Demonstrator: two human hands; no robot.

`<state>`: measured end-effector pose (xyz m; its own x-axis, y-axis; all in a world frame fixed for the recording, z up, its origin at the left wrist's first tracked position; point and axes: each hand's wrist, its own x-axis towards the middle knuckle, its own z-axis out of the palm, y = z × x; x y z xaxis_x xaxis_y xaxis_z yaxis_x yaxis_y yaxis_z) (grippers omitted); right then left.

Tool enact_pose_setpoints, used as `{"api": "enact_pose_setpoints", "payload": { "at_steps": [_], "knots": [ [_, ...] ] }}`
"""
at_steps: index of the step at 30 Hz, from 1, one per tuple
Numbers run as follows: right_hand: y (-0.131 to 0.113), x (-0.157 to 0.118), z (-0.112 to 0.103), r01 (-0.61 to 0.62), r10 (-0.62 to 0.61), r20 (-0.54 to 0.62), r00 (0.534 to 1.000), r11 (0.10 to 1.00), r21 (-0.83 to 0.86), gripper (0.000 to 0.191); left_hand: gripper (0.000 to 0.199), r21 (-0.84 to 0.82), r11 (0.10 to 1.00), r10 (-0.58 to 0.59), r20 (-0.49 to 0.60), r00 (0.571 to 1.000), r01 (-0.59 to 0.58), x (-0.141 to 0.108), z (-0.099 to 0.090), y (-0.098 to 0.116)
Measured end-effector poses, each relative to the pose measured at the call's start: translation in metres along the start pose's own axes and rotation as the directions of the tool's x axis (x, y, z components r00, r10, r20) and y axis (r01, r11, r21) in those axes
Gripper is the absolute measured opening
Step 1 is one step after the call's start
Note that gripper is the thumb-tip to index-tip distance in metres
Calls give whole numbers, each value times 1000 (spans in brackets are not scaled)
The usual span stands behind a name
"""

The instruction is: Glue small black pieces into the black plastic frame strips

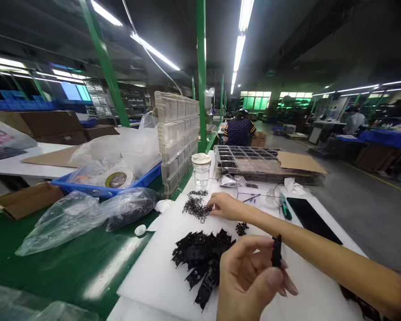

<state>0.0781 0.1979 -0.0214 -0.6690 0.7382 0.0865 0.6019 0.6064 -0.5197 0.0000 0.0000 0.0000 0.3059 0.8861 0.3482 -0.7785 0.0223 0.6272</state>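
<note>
My left hand [250,276] is raised in the foreground, pinching a small black plastic part [277,252] upright between thumb and fingers. Crossing behind it, my right arm reaches to the left. At the right edge of a pile of thin black plastic pieces [194,207], my right hand [223,206] has its fingertips pressed together; whatever is between them is too small to make out. Left of my left hand lies a heap of larger black plastic parts [200,254]. A small cluster of black bits [242,228] sits below my right forearm, on the white foam sheet [147,278].
A lidded clear jar [201,171] stands behind the pile, beside upright clear compartment trays [177,138]. Flat compartment trays [250,160] lie at the back. To the right are a green-handled cutter [286,210] and a black slab [312,218]. A blue bin [87,189] and plastic bags [70,220] stand left.
</note>
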Motion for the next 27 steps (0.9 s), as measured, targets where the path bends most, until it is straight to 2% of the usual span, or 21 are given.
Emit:
{"api": "enact_pose_setpoints", "payload": {
  "at_steps": [5,10,17,21,27],
  "knots": [
    [8,7,-3,-48,52,-47,998,996,77,26,25,42,999,36,-82,996,-33,1,-4,2],
    [3,3,-4,-99,123,-93,988,968,229,26,25,96,995,35,-173,984,-18,5,-10,-1],
    [4,-3,-11,-125,171,-91,981,917,380,28,28,123,992,11,-282,959,25,6,-2,1],
    [5,-5,-11,-153,193,-70,979,913,378,27,32,136,990,5,-321,947,41,7,3,1],
    [-3,-4,-9,-175,189,-31,982,950,258,27,34,145,988,0,-362,932,56,8,5,1]
  ]
}}
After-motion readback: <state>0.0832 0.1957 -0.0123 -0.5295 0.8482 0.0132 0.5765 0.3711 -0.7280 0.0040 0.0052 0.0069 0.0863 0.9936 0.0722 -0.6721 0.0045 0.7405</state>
